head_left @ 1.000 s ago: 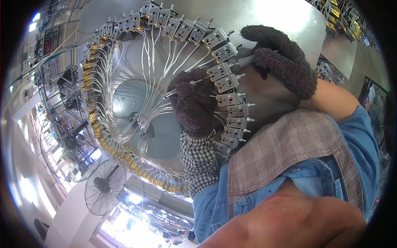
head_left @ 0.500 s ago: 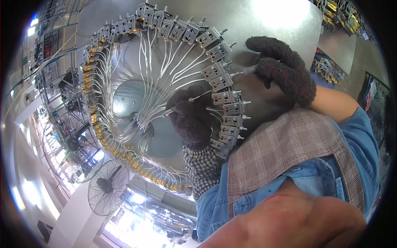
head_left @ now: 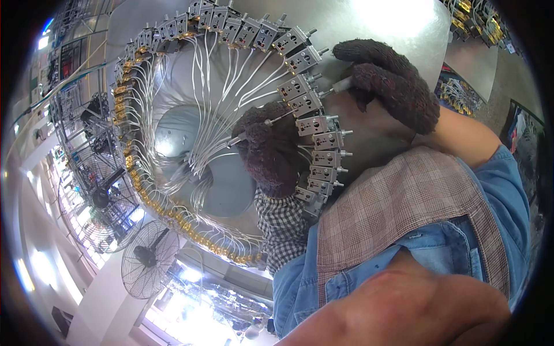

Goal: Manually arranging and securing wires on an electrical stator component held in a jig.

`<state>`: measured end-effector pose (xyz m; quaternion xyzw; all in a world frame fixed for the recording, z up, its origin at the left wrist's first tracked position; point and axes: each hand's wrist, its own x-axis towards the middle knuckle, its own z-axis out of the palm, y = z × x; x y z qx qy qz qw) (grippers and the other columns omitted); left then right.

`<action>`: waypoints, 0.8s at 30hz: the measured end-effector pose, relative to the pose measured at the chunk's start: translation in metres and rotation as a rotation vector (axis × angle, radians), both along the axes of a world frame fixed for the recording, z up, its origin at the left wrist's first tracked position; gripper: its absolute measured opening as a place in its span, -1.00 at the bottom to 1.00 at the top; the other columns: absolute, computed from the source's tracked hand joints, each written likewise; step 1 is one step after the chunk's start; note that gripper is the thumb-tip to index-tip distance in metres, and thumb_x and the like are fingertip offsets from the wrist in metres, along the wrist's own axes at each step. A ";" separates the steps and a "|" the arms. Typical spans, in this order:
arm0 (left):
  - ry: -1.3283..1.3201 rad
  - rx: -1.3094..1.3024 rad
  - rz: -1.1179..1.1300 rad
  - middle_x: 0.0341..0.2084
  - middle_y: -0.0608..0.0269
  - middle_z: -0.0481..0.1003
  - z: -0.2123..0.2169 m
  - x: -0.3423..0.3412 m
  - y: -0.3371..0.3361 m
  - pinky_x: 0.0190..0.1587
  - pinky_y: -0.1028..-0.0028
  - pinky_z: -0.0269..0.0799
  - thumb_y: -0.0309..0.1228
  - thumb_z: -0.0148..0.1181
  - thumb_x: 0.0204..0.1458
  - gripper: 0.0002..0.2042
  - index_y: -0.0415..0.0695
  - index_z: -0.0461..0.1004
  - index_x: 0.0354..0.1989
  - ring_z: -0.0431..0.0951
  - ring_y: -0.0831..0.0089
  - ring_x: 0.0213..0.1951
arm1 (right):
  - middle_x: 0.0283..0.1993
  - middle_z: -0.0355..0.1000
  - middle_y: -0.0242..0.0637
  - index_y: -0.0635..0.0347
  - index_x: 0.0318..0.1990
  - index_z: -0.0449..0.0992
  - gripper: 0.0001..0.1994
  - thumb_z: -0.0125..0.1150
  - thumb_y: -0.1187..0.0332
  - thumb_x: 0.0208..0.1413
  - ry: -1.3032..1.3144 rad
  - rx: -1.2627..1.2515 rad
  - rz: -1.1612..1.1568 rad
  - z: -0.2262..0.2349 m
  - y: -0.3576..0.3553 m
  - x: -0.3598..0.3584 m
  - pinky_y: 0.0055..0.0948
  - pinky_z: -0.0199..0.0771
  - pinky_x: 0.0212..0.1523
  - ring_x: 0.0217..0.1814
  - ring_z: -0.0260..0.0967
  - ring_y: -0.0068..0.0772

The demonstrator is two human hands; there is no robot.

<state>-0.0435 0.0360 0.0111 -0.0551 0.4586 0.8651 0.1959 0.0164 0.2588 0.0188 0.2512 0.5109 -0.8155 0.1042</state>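
Note:
Both my hands wear dark knitted gloves. My left hand [head_left: 268, 153], coming from a checked sleeve, is closed inside the ring of metal switch boxes [head_left: 312, 125]. A slim metal rod [head_left: 281, 117] shows between its fingers, pointing toward a box; a short silver tube [head_left: 235, 140] sticks out on the other side. Whether they are one piece is hidden by the glove. Outside the ring, my right hand [head_left: 395, 86] is closed around a small grey cylindrical tool [head_left: 341, 85]. The tool's end meets or nearly meets a box's threaded stud. Thin silvery leads [head_left: 199, 147] run from the boxes to the middle.
The ring lies on a shiny metal table [head_left: 381, 34] around a grey round plate [head_left: 228, 193]. More boxes with brass-coloured parts [head_left: 479, 20] are bundled at the far right. Standing fans [head_left: 147, 256] are beyond the left side.
The ring of boxes has turned or shifted slightly. My right hand and its tool have moved a little up and left; my left hand has moved up slightly, still closed.

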 end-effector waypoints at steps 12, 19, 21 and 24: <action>0.001 -0.001 -0.010 -0.26 0.06 0.36 0.006 -0.003 0.006 -0.02 0.31 0.37 -0.35 -0.08 0.09 -0.74 -0.29 0.22 -0.15 0.41 0.26 -0.15 | -0.26 0.38 -0.27 0.21 0.00 0.35 -0.69 0.01 0.37 0.10 0.391 0.276 -0.035 -0.006 -0.006 0.008 -0.57 0.41 -0.36 -0.32 0.33 -0.55; 0.029 -0.007 0.008 -0.26 0.05 0.35 0.012 -0.003 0.018 -0.02 0.33 0.37 -0.36 -0.07 0.08 -0.76 -0.28 0.24 -0.18 0.39 0.26 -0.14 | -0.35 0.40 -0.31 0.18 -0.02 0.37 -0.71 -0.03 0.30 0.13 0.149 0.212 0.040 0.008 -0.001 0.003 -0.61 0.38 -0.50 -0.45 0.33 -0.59; 0.028 -0.003 -0.002 -0.27 0.05 0.35 0.014 -0.004 0.019 -0.03 0.34 0.38 -0.36 -0.06 0.08 -0.76 -0.29 0.24 -0.18 0.39 0.26 -0.15 | -0.38 0.40 -0.31 0.17 -0.02 0.38 -0.71 -0.04 0.29 0.14 0.051 0.189 0.074 0.009 -0.001 0.002 -0.62 0.37 -0.53 -0.47 0.32 -0.60; 0.013 -0.001 0.000 -0.27 0.05 0.35 0.018 -0.004 0.022 -0.05 0.35 0.39 -0.38 -0.06 0.07 -0.77 -0.29 0.24 -0.18 0.40 0.27 -0.16 | -0.42 0.39 -0.33 0.14 -0.04 0.39 -0.72 -0.02 0.27 0.13 0.145 0.169 0.001 0.006 -0.001 0.003 -0.65 0.33 -0.59 -0.50 0.30 -0.64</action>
